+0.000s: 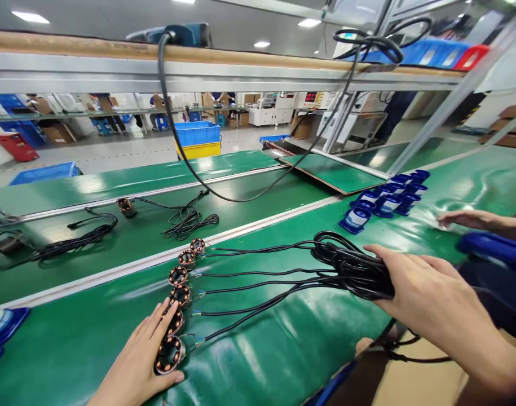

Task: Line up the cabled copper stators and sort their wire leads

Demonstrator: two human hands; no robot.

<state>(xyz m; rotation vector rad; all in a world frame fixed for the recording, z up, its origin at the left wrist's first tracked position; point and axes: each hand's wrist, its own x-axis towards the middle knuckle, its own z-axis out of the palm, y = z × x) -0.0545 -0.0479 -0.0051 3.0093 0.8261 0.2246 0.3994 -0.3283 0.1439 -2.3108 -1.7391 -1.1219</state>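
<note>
Several motor stators (170, 354) with copper windings stand in a row on the green mat, wires leading off their right sides. My left hand (141, 349) lies along the left of the near stators, its fingers stretched out and touching them, thumb by the nearest. From the stators, black power cords (258, 282) run right into one coiled bundle (346, 265). My right hand (435, 287) is closed around the right end of that bundle, above the mat's front edge. What lies under its palm is hidden.
Blue plastic housings (387, 197) stand grouped at the back right; another blue part (4, 330) is at the left edge. A co-worker's hand (469, 219) reaches in from the right. Behind the white rail lie coiled cords (190, 220). A loose cable (224, 197) droops from the overhead shelf (92, 67).
</note>
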